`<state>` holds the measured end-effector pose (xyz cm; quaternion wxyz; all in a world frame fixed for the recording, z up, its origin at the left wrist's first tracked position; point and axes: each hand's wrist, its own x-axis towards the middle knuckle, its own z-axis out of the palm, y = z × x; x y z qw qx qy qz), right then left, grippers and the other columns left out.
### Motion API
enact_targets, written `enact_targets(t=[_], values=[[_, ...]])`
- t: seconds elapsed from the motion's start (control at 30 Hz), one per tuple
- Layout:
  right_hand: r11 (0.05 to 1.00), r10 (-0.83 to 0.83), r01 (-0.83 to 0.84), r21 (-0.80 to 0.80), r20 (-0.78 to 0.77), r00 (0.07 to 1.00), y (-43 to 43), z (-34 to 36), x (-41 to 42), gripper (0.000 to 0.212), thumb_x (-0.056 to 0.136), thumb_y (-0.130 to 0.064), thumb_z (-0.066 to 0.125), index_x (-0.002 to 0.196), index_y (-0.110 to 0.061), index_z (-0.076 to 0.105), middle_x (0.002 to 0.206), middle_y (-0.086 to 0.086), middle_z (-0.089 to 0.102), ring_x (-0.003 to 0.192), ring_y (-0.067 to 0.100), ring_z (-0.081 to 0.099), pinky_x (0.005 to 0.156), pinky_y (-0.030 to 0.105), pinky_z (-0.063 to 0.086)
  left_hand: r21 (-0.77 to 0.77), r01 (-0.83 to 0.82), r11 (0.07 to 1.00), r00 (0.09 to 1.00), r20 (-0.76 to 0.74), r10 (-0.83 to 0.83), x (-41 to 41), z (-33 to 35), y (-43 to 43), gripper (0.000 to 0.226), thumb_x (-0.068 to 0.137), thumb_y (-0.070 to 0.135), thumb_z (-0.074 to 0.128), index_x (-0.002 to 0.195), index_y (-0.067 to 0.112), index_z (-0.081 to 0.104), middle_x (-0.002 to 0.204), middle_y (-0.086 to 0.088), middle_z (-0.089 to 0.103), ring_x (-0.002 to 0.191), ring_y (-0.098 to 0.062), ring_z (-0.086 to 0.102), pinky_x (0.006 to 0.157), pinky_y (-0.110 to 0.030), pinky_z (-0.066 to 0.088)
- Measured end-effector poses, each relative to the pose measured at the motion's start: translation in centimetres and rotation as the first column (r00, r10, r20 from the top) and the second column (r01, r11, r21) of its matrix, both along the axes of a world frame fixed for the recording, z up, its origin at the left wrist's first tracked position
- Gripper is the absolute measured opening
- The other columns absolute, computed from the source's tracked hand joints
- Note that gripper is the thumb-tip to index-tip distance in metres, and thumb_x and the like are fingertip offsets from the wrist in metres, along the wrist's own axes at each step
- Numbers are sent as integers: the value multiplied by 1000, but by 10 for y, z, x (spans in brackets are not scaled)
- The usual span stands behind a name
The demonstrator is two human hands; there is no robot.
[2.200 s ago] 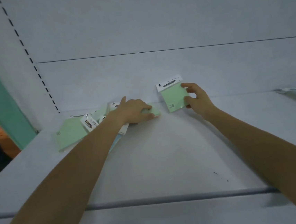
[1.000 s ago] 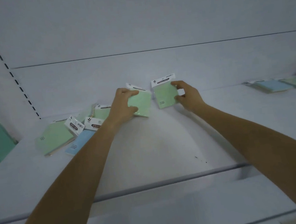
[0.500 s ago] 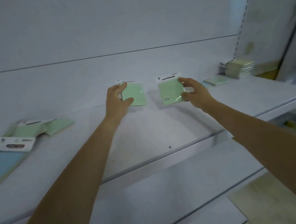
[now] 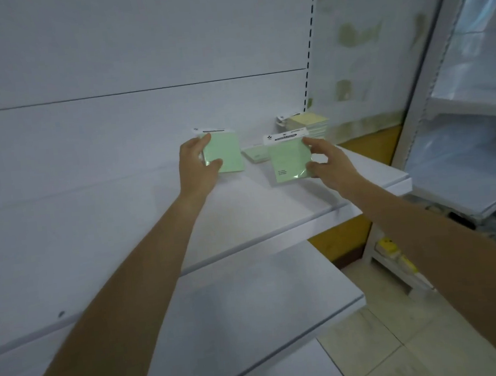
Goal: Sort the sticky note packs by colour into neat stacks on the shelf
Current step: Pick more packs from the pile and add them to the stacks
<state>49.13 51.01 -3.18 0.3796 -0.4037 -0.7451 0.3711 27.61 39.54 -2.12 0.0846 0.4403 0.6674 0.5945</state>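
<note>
Pinching green pack point(image 4: 227, 155) in left hand point(image 4: 197, 166), second green pack point(image 4: 291, 161) in right hand point(image 4: 330, 163), both over shelf point(image 4: 273, 212), not yet on green pile point(image 4: 255, 156) just beyond the hands, yellow stack point(image 4: 307, 125) behind it; likely midway.

Shelf: white board point(image 4: 257, 208), running from the lower left up to the right; its right end is cut square
Front edge: a pale lip with a thin dark line along it
Back: meets a white back panel point(image 4: 113, 125)
Right rear corner: yellow stack point(image 4: 307, 125) of sticky note packs, squared up, against the back panel; white header cards show at its left side
Beside it: flat green pack point(image 4: 254, 156), lying on the board just left of and in front of the yellow stack; partly hidden
Mark: dark speck point(image 4: 61, 314) near the front edge, far left
Beneath: lower shelf point(image 4: 251, 302), also white
</note>
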Motion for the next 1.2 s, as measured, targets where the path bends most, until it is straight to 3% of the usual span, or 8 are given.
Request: enact_targets(t=[0.37,0.47,0.57,0.73,0.9,1.0,1.1,1.2], values=[[996,83,-85,-36,-48,995,81,14,-44,55,82,8,46,132,-14,47,130,6,50,114,16,46,103,45,44,9,-113,994,994,-2,113,-16,5,84,55,81,-3,60,133,7,46,140,-16,36,132,-22,38,113,-32,32],[991,124,-125,-56,-20,992,99,15,-65,54,82,7,47,132,-14,47,133,8,49,111,18,48,102,46,44,11,-170,985,985,8,170,-23,6,95,56,81,-2,59,134,8,46,140,-16,36,133,-22,37,113,-34,31],[984,160,-158,-78,26,987,114,14,-83,54,82,8,46,133,-12,45,117,-1,54,116,24,50,102,46,45,7,-205,979,979,24,205,-27,5,103,56,81,-3,59,134,8,46,140,-16,37,132,-23,38,113,-35,33],[978,210,-209,-25,173,962,136,5,-99,55,81,4,44,133,-13,46,133,13,53,122,28,50,105,46,41,0,-288,958,958,4,288,-31,5,110,55,82,-1,59,134,8,45,140,-16,36,133,-22,37,113,-31,30],[976,206,-218,21,256,945,146,-8,-94,48,83,-3,49,132,-6,46,134,13,54,122,27,50,105,31,36,-11,-309,951,951,20,309,-19,1,120,55,82,-1,59,134,8,45,141,-15,36,134,-22,35,114,-33,30],[972,222,-234,23,244,944,148,-13,-92,40,85,-1,49,124,4,51,127,21,58,118,32,53,97,29,34,-30,-308,951,951,8,308,-9,-5,126,55,81,-2,61,134,6,45,140,-17,38,134,-23,36,110,-24,27],[966,253,-257,-8,221,942,150,-19,-91,42,88,-9,49,129,-3,50,131,13,56,123,26,50,99,22,32,-34,-313,949,949,27,314,-3,-9,132,55,79,-4,62,132,4,48,139,-17,41,132,-24,38,104,-17,26],[967,250,-256,11,179,952,148,-22,-90,40,90,-16,51,129,-7,50,131,12,56,113,25,55,96,22,33,-54,-300,952,951,59,303,1,-9,137,55,79,-2,63,132,4,48,140,-16,41,133,-23,38,105,-18,27]])
